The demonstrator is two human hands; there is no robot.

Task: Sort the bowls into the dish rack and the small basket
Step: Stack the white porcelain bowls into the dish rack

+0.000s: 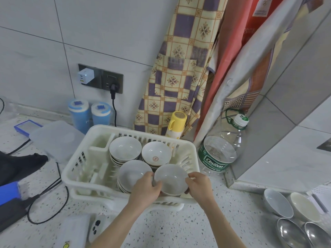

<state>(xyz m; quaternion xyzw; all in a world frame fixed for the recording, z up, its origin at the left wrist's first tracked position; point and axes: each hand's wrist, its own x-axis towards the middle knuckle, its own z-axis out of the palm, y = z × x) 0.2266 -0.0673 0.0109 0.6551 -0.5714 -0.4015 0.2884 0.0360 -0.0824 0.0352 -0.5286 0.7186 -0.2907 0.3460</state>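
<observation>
The step in hand is judged to be the setting of 1 pale grey ceramic bowl [171,179] into the white slotted plastic dish rack [75,169], at its near right corner. The bowl is held upright between both hands: the left hand [146,188] is curled over the rim on the left side, and the right hand [198,185] is clamped on the rim on the right side. Whether the bowl already rests on bowls beneath it cannot be told, since its base is hidden by the hands.

3 stacks of similar white bowls already stand in the rack: the rear left stack [125,149], the rear right stack [156,154], and the near stack [133,173] just beside the held bowl.

On the speckled desk [206,221], well apart to the right, 2 more ceramic bowls [278,203] and 2 metal bowls [291,231] are still to be sorted. The small basket cannot be identified with certainty.

The next move calls for the bowl to be lowered level, then released by both hands.
</observation>
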